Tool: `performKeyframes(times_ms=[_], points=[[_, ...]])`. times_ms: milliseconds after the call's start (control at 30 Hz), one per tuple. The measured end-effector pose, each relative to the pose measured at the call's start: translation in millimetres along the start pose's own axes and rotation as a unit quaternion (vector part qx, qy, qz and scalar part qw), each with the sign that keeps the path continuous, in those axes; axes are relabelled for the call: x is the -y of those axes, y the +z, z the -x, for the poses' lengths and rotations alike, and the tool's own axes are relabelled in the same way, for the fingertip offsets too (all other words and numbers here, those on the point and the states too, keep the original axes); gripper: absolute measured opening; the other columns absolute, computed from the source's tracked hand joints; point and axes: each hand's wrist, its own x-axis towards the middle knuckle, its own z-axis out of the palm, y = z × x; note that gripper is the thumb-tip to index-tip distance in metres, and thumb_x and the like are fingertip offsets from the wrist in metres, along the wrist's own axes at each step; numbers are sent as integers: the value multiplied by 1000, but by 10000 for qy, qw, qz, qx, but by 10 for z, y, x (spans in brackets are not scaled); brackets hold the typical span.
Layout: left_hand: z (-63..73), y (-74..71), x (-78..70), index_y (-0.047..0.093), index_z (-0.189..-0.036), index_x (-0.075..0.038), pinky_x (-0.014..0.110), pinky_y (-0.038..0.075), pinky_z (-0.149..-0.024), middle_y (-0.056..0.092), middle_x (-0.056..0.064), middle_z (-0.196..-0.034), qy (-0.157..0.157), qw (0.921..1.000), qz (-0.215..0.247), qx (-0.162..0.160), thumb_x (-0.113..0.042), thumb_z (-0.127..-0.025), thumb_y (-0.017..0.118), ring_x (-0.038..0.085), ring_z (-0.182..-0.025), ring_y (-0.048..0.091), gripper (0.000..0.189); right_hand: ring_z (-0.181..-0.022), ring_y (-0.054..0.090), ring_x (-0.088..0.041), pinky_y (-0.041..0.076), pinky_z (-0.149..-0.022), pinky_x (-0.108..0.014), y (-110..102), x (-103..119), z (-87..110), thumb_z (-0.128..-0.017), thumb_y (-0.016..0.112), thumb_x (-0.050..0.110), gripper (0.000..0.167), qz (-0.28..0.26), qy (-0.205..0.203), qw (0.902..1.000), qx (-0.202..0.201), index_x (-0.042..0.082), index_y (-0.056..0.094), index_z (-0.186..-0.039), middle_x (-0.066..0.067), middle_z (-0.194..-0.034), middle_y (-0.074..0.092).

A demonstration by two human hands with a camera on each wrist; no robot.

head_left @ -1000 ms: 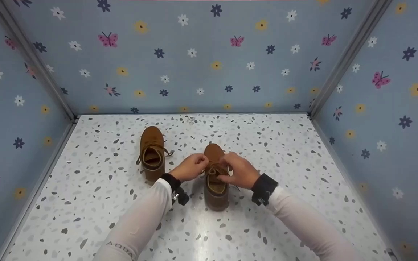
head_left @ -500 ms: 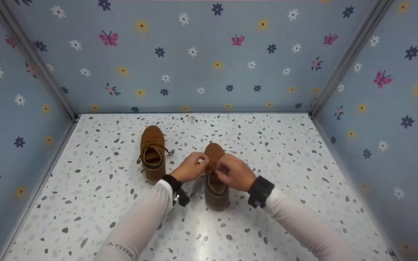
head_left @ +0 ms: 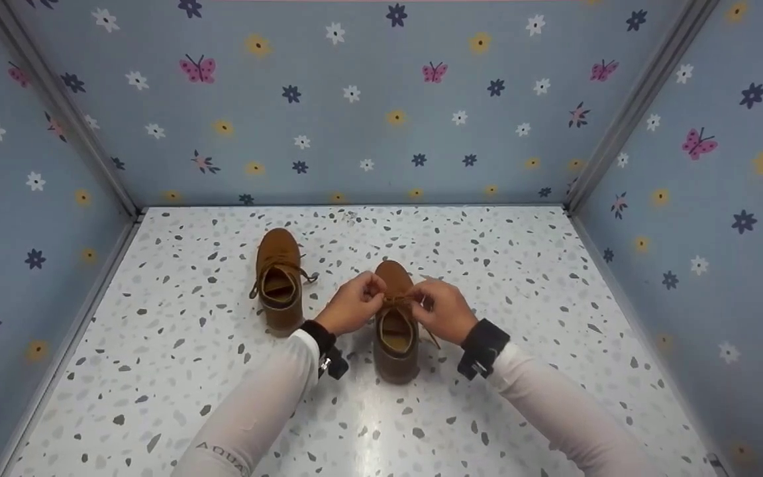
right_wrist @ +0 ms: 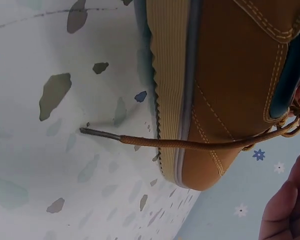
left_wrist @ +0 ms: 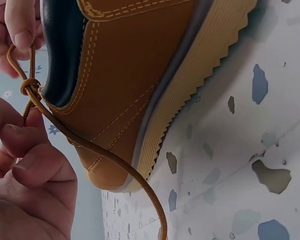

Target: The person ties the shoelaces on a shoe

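Observation:
A brown lace-up shoe [head_left: 396,364] stands upright on the floor, toe pointing away, between my two hands. My left hand [head_left: 353,305] pinches a piece of its shoelace on the left side of the laces. On the other side my right hand [head_left: 444,309] pinches a lace loop, seen at the top of the left wrist view. A small knot [left_wrist: 30,87] sits between the hands, above the shoe's dark collar. One loose lace end [right_wrist: 170,144] hangs down the shoe's right side, its tip free. Another lace end [left_wrist: 115,157] trails down the left side.
A matching brown shoe [head_left: 279,248] stands to the left, its laces hanging loose at both sides. The floor [head_left: 514,411] is white with grey speckles. Blue panels [head_left: 355,99] printed with flowers and butterflies enclose it at the back and both sides.
My right hand moved inward over the shoe's laces, then drew back to the right with the lace. The left hand shifted slightly right. The knotted lace now shows between them.

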Motion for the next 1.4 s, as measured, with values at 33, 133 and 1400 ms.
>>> performKeyframes(times_ms=[33, 133, 1400], points=[[1, -4, -8, 66, -116, -9, 27, 55, -78, 69, 7, -105, -28, 10000, 7, 23, -10, -100, 60, 14, -91, 65, 18, -77, 66, -16, 56, -68, -26, -3, -5, -2, -89, 70, 1, 14, 39, -15, 10000, 5, 6, 76, -101, -8, -91, 74], [2, -18, -25, 71, -121, -11, 28, 57, -74, 73, 7, -107, -115, 9999, -79, 77, -11, -100, 61, 14, -87, 67, 24, -76, 67, -16, 56, -68, -25, -8, -21, -9, -89, 69, 0, 14, 77, 15, 10000, 20, 7, 77, -97, -7, -90, 75], [79, -98, 10, 77, -115, -8, 38, 55, -86, 74, 10, -110, 699, 9876, -1377, -281, -8, -102, 61, 18, -92, 64, 21, -69, 61, -6, 50, -66, -21, -117, -182, -29, -93, 79, 15, 8, -1572, 1391, 9777, 21, 8, 76, -89, -2, -82, 72]])
